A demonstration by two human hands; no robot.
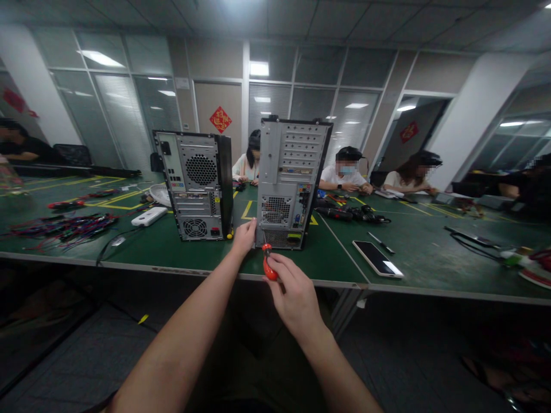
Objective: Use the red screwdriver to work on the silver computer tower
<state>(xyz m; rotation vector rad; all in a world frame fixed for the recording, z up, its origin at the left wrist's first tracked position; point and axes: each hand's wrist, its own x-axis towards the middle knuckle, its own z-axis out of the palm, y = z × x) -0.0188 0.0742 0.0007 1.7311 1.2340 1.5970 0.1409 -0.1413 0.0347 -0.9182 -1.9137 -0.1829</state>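
A tall grey computer case (271,172) stands upright on the green table, its rear panel facing me. My left hand (244,238) is closed against the lower left edge of this case, with some fingers hidden behind it. In my right hand (296,287) is a screwdriver (270,268) with a red and black handle, held between thumb and fingers. Its shaft points up at the lower left corner of the rear panel; whether the tip sits on a screw is too small to tell. To the left stands a second, shorter computer case (196,189), also showing its rear.
A bundle of coloured wires (64,229) and a white power strip (148,216) lie left. On the right are a phone (376,258), a pen-like tool (381,242) and a black power tool (333,213). Several people sit across the table (318,267), whose front edge is close to me.
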